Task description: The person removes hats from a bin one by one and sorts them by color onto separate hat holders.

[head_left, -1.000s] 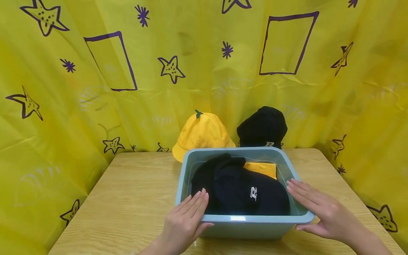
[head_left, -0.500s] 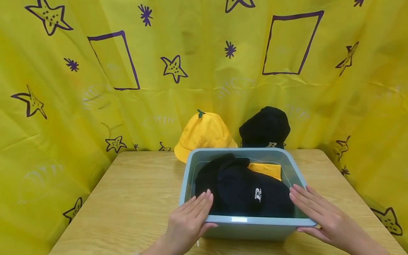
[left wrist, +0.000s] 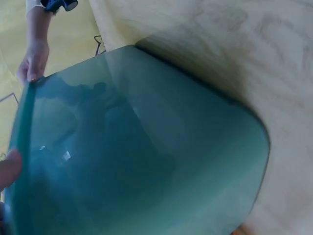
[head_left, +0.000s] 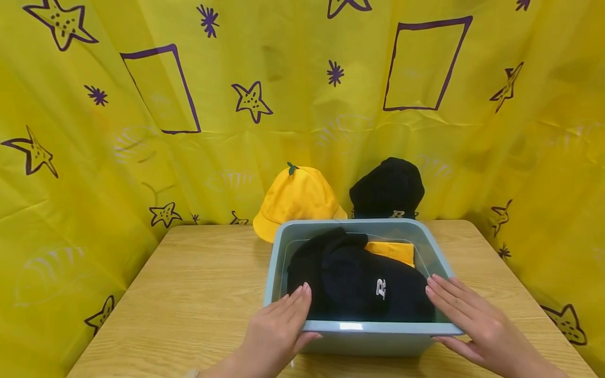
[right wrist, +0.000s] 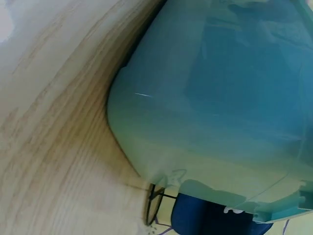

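Note:
A blue-green plastic bin point(head_left: 364, 338) stands on the table. Inside it lie a dark cap point(head_left: 359, 289) with a white letter R and a folded yellow piece of fabric point(head_left: 392, 252). My left hand point(head_left: 276, 328) holds the bin's near left corner, thumb under the rim and fingers over it. At the near right corner my right hand point(head_left: 477, 320) grips the rim the same way. In the left wrist view the bin's outer wall point(left wrist: 146, 142) fills most of the picture, and the right wrist view shows its wall point(right wrist: 210, 107) close up.
Behind the bin, a yellow hat point(head_left: 298, 197) with a green leaf sits at the left and a black cap point(head_left: 389, 189) at the right. The wooden table point(head_left: 198, 283) reaches a yellow patterned curtain point(head_left: 293, 105) at the back and sides.
The head view shifts slightly sideways. Both hands keep their hold on the rim, and the bin's place on the table hardly differs.

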`<control>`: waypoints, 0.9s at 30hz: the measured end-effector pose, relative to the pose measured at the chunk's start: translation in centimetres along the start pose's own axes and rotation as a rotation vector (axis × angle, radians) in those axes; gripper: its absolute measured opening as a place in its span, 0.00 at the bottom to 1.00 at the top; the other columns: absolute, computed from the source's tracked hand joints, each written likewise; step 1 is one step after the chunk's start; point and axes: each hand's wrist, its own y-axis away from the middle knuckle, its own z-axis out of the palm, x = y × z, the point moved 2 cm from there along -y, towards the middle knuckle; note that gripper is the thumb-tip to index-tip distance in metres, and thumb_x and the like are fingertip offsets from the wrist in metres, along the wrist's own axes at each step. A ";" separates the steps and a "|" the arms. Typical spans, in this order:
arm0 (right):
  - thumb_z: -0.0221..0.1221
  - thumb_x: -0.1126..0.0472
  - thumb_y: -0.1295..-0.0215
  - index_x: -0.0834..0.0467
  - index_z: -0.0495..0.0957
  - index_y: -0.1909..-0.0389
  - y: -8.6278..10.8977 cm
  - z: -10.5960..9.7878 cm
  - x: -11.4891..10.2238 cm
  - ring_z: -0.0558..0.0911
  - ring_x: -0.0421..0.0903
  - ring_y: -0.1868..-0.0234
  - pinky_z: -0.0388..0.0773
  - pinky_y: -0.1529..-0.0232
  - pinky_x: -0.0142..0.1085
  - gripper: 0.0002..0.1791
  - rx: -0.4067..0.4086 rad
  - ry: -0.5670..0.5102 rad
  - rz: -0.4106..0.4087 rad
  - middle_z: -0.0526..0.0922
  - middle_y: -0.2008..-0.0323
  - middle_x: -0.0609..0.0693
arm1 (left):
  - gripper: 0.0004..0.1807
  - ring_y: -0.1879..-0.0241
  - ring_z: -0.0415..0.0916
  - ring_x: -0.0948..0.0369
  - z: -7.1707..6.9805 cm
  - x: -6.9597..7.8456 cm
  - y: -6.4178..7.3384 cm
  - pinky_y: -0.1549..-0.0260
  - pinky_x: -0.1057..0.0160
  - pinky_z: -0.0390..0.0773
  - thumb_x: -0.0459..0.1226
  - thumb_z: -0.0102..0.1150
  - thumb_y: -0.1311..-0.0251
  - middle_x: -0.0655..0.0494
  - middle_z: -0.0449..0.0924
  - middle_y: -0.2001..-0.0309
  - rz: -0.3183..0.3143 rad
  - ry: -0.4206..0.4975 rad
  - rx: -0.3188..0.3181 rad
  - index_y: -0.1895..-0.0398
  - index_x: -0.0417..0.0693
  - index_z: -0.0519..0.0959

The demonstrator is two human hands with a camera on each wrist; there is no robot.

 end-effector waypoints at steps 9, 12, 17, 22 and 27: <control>0.54 0.44 0.35 0.73 0.75 0.48 0.2 0.1 0.1 0.66 0.50 0.32 0.52 0.30 0.34 0.33 -0.011 -0.042 -0.003 0.75 0.42 0.63 | 0.45 0.82 0.72 0.71 -2.9 -2.1 -3.1 0.72 0.74 0.78 0.58 0.61 0.48 0.52 0.84 0.63 -0.313 0.475 -0.435 0.34 0.38 0.65; 0.55 0.45 0.35 0.73 0.75 0.48 0.1 0.1 0.2 0.66 0.51 0.33 0.52 0.30 0.35 0.33 -0.002 -0.038 -0.016 0.75 0.42 0.64 | 0.47 0.84 0.71 0.68 -3.5 -3.2 -4.6 0.78 0.74 0.74 0.57 0.66 0.51 0.51 0.83 0.63 -0.475 0.642 -0.526 0.32 0.40 0.64; 0.54 0.45 0.35 0.72 0.76 0.49 0.3 0.2 0.2 0.66 0.50 0.33 0.52 0.30 0.35 0.32 -0.005 -0.023 -0.018 0.76 0.43 0.63 | 0.46 0.56 0.82 0.55 -3.2 -4.9 -7.0 0.65 0.65 0.82 0.49 0.72 0.54 0.42 0.75 0.42 -0.665 0.780 -0.573 0.33 0.38 0.65; 0.54 0.45 0.35 0.72 0.77 0.49 0.3 0.2 0.2 0.67 0.50 0.33 0.53 0.30 0.34 0.32 -0.002 -0.014 -0.017 0.76 0.43 0.63 | 0.44 0.65 0.84 0.60 -1.6 -6.4 -8.8 0.66 0.65 0.82 0.44 0.75 0.57 0.43 0.81 0.51 -0.758 0.783 -0.599 0.37 0.35 0.68; 0.54 0.45 0.34 0.72 0.77 0.49 0.2 0.2 0.1 0.68 0.50 0.34 0.54 0.30 0.34 0.31 0.007 -0.017 -0.029 0.77 0.44 0.63 | 0.41 0.78 0.81 0.62 0.5 -7.2 -10.2 0.74 0.66 0.81 0.46 0.75 0.58 0.49 0.84 0.59 -0.762 0.695 -0.675 0.41 0.35 0.71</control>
